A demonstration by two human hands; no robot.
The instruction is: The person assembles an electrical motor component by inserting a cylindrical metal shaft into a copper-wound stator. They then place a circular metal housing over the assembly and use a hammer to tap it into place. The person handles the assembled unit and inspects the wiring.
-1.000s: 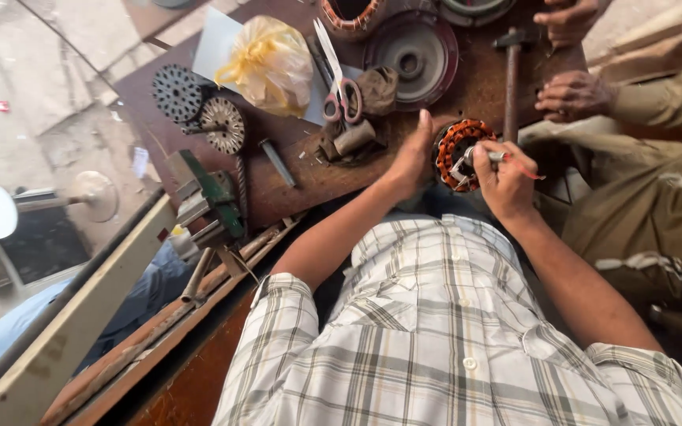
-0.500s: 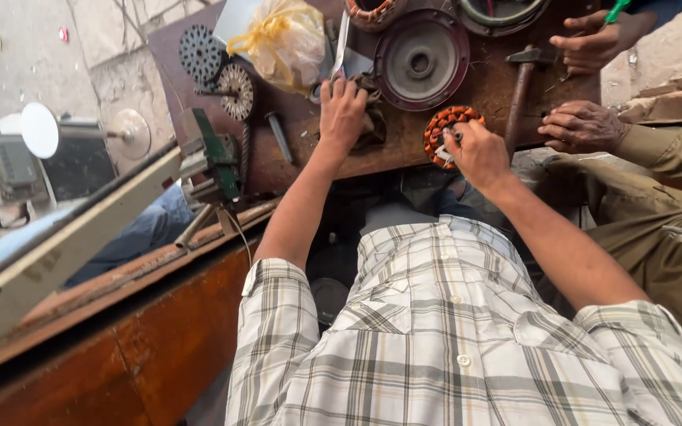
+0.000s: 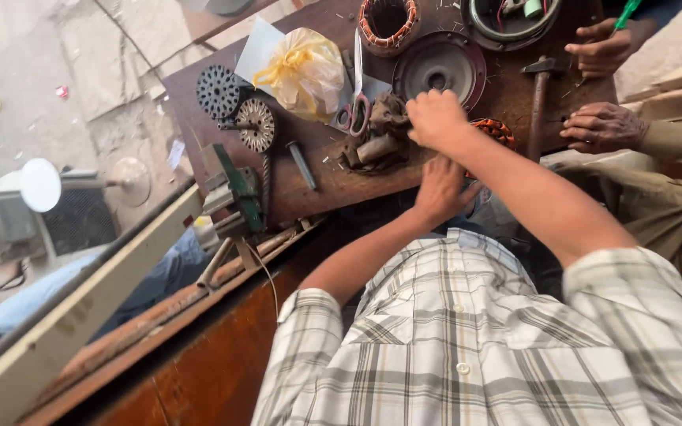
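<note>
My right hand (image 3: 436,118) reaches across the brown workbench (image 3: 333,185) as a closed fist. It presses against a dark clump of metal parts and rag (image 3: 379,138); whether it grips any of it is hidden. My left hand (image 3: 440,192) rests at the bench's front edge with fingers apart, under my right forearm. A copper-wound stator (image 3: 500,130) lies just right of my right wrist, mostly hidden by the arm. Red-handled scissors (image 3: 354,110) lie left of the clump.
A yellow plastic bag (image 3: 303,71), two toothed rotor discs (image 3: 219,91), a round metal motor cover (image 3: 440,71), a second stator (image 3: 388,20) and a hammer (image 3: 537,102) lie on the bench. A green vise (image 3: 234,185) sits at its left corner. Another person's hands (image 3: 603,126) rest at right.
My right hand has left the copper stator and crossed left to the dark clump. My left hand has pulled back from the scissors to the bench's front edge.
</note>
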